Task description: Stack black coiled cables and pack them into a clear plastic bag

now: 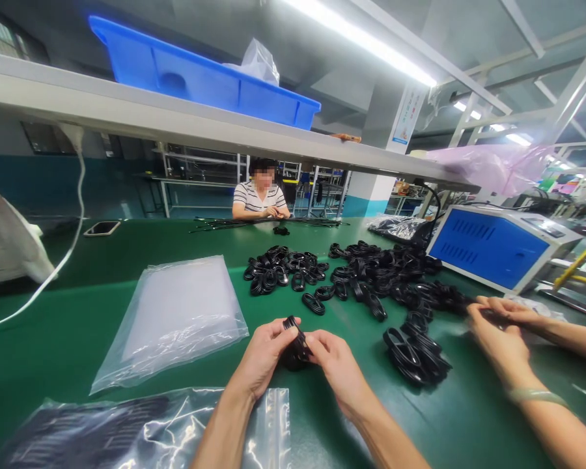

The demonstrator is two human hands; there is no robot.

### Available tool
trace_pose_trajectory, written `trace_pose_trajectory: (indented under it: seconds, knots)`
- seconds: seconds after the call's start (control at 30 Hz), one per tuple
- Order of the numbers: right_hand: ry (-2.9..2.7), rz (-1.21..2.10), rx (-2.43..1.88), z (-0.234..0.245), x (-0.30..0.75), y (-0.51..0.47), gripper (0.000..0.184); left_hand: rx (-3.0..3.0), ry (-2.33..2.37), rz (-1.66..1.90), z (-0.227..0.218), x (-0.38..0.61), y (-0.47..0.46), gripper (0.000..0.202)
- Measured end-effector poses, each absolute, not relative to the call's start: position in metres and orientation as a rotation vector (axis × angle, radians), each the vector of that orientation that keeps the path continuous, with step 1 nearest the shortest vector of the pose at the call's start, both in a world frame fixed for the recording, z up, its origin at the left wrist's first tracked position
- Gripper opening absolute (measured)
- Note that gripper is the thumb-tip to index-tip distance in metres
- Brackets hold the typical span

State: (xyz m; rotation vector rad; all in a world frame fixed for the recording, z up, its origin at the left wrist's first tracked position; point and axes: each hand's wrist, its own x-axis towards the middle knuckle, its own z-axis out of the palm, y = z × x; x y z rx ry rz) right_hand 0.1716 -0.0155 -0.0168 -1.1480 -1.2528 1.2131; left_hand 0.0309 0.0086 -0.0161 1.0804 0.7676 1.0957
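A small coiled bundle of black cable is held up between my two hands over the green table. My left hand grips the coil from its left side, thumb on top. On the other side my right hand pinches it between thumb and fingers. Just beyond lie many similar black cable coils, loosely heaped. A larger cluster of coils sits to the right of my right hand. Below my left forearm is a clear zip bag with dark contents.
A stack of clear plastic bags lies on the left. At right, a co-worker's hands handle something dark. Behind them stands a blue-and-white machine. Overhead, a shelf bears a blue bin. Another person sits across the table.
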Motion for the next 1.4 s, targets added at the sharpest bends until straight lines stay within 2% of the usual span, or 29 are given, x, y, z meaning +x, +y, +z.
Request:
trace_pose_trajectory:
  seconds: [0.67, 0.93, 1.4]
  knots:
    - [-1.204, 1.445, -1.072, -0.002, 0.181, -0.015, 0.026, 1.053, 0.943, 1.176, -0.019, 0.036, 0.01, 0.032]
    - [-1.372, 1.25, -1.131, -0.009, 0.179, -0.014, 0.021, 0.984, 0.884, 1.141, -0.013, 0.034, 0.006, 0.032]
    - [-1.441, 1.103, -1.097, -0.017, 0.177, -0.009, 0.019, 0.868, 0.758, 1.148, -0.012, 0.034, 0.006, 0.028]
